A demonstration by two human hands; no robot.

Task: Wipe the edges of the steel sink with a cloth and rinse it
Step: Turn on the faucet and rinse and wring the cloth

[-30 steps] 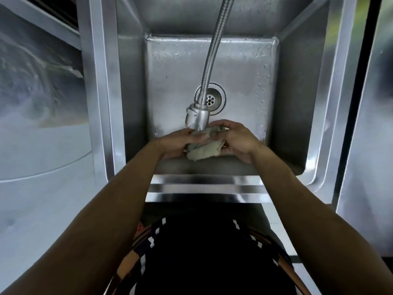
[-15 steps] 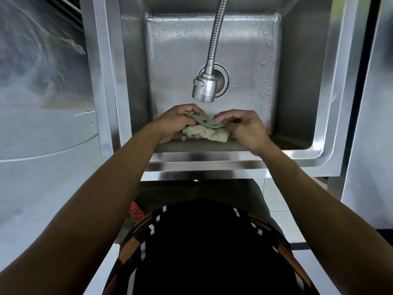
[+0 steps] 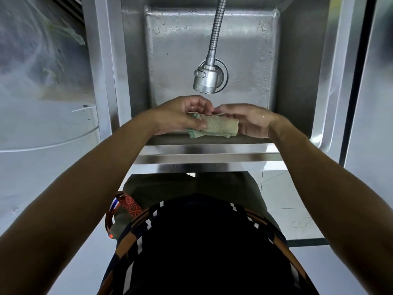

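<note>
A folded pale green cloth point(image 3: 214, 128) is held over the near side of the steel sink point(image 3: 210, 155), just above its front wall. My left hand point(image 3: 180, 117) grips the cloth's left end, thumb on top. My right hand point(image 3: 248, 121) holds the right end, its fingertips curled over the cloth's far edge. The flexible faucet hose ends in a spray head point(image 3: 206, 78) that hangs above the drain, a little beyond my hands. No water stream is visible. Droplets cover the sink's floor and walls.
The sink's left rim point(image 3: 100, 67) and right rim point(image 3: 338, 81) run away from me. A pale worktop point(image 3: 42, 128) lies to the left. A dark vertical gap point(image 3: 357, 81) and a light panel stand to the right. Tiled floor point(image 3: 282, 192) shows below the sink front.
My hands drew the cloth back from under the spray head toward the sink's near wall. The bunched cloth is now folded into a flatter roll between both hands.
</note>
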